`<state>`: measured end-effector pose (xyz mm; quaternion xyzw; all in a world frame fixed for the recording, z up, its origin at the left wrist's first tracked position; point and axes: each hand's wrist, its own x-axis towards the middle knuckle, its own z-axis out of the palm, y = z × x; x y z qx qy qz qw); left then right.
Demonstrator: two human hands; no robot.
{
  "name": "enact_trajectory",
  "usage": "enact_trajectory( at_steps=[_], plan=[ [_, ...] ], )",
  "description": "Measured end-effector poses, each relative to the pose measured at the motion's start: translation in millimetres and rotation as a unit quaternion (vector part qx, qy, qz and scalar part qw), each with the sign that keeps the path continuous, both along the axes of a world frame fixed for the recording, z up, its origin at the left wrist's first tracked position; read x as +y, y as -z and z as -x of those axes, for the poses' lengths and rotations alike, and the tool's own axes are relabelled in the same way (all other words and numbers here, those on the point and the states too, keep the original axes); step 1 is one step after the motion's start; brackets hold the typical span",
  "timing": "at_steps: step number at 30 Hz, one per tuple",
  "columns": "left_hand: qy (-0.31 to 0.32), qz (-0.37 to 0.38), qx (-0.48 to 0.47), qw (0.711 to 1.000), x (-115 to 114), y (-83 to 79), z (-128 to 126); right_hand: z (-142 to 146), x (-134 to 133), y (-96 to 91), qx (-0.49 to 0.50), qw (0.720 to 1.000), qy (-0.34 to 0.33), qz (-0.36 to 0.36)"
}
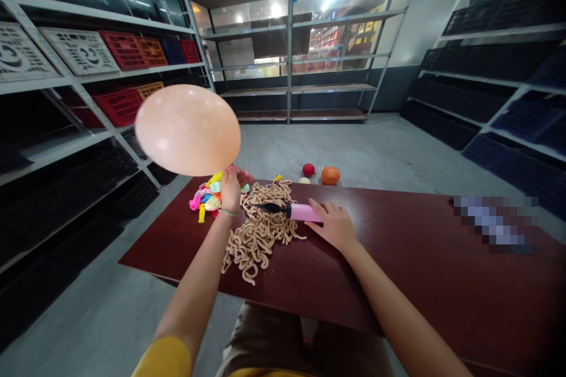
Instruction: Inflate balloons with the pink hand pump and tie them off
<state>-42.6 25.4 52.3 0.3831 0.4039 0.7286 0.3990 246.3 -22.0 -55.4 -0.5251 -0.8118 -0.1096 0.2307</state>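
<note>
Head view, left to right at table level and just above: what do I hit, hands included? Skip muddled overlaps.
Inflated peach balloon → left hand → pink pump → right hand → pixelated item on the table.

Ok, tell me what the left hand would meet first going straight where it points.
Besides the balloon at the left hand, probably the metal rack across the floor, though depth is hard to judge.

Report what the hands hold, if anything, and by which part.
The left hand holds the peach balloon at its lower end; its neck is hidden. The right hand grips the pink pump by its barrel, away from the black nozzle.
</note>
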Motion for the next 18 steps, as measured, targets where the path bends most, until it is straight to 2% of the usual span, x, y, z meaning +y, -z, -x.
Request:
enact_trajectory(
  at_steps=[4,6,9,11,14,18],
  plan=[
    [0.088,0.015,0.098,0.991,4.4,27.8,-39.6,11.2,-7.6,-8.5,0.004,0.999,-0.038,-0.003],
    [0.111,0.030,0.168,0.979,6.0,42.9,-58.2,14.5,-9.7,-10.4,0.012,0.998,-0.061,-0.012],
    [0.106,0.057,0.279,0.953,4.8,63.7,-74.3,14.6,-9.5,-10.4,0.022,0.995,-0.092,-0.030],
    [0.101,0.067,0.361,0.924,2.1,73.2,-76.6,13.7,-7.8,-9.8,0.023,0.993,-0.107,-0.031],
    [0.114,0.073,0.446,0.885,-3.4,78.0,-74.6,14.0,-4.3,-9.4,0.027,0.992,-0.116,-0.031],
    [0.112,0.091,0.533,0.833,-9.1,74.6,-75.1,15.6,-0.9,-9.1,0.035,0.992,-0.117,-0.029]
  ],
)
